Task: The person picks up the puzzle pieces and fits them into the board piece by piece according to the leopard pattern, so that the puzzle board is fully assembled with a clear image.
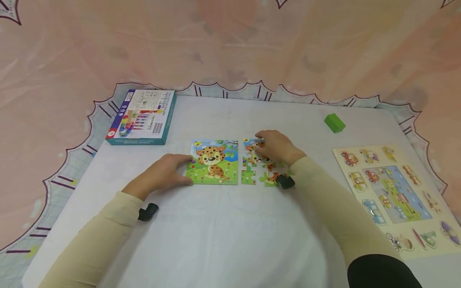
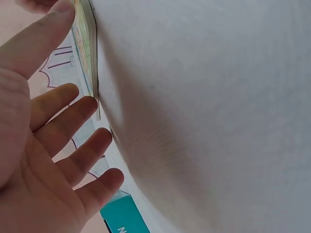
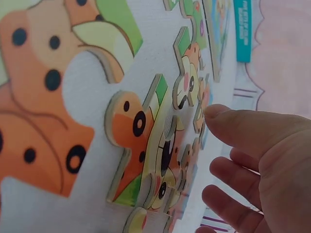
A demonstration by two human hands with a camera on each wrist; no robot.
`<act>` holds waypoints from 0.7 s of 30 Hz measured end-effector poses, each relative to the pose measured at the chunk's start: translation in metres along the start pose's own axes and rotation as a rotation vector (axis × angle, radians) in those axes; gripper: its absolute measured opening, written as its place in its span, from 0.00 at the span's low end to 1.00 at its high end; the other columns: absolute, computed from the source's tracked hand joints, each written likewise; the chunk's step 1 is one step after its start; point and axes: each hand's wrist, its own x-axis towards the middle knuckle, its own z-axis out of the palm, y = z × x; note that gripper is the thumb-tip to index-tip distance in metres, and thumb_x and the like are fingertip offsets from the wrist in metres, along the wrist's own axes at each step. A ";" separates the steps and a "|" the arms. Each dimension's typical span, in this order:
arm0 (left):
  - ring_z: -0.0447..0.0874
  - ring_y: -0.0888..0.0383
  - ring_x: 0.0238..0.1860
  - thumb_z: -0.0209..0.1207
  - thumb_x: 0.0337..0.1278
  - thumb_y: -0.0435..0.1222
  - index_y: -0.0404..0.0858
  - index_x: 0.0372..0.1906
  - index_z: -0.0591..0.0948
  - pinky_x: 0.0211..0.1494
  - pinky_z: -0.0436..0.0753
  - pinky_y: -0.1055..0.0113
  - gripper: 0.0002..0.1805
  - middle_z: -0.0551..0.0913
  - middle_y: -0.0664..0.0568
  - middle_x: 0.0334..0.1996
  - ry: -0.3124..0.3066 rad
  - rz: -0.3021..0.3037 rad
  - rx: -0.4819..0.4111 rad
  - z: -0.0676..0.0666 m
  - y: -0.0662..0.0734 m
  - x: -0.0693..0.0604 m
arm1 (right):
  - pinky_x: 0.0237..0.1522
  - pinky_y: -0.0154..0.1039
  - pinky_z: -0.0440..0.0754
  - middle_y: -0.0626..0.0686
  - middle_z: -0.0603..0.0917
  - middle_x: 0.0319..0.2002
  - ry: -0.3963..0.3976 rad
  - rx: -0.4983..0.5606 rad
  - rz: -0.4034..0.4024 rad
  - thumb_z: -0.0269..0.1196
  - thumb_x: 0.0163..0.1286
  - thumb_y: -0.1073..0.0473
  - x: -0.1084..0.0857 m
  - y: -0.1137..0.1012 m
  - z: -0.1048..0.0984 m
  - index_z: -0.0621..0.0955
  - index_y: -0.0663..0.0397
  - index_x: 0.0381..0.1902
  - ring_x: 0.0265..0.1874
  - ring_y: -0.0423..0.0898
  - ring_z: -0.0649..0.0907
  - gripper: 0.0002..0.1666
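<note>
Several loose puzzle pieces (image 1: pixel 248 176) lie on the worktop (image 1: pixel 216 240), just right of the leopard picture board (image 1: pixel 212 162), which looks whole. The pieces seem roughly set out in picture order, yet gaps show between them, so joining looks only partly done. The left hand (image 1: pixel 160 174) has its grip spread wide against the board's left edge; the right hand (image 1: pixel 277 147) has its grip loosely parted at the upper pieces, apparently holding none.
</note>
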 end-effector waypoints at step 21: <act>0.61 0.39 0.71 0.73 0.53 0.44 0.36 0.73 0.69 0.71 0.61 0.44 0.43 0.69 0.40 0.70 0.010 -0.016 0.051 0.004 0.002 0.007 | 0.67 0.53 0.66 0.58 0.80 0.60 -0.024 0.025 -0.006 0.61 0.73 0.55 0.010 -0.001 0.003 0.74 0.56 0.69 0.63 0.57 0.73 0.29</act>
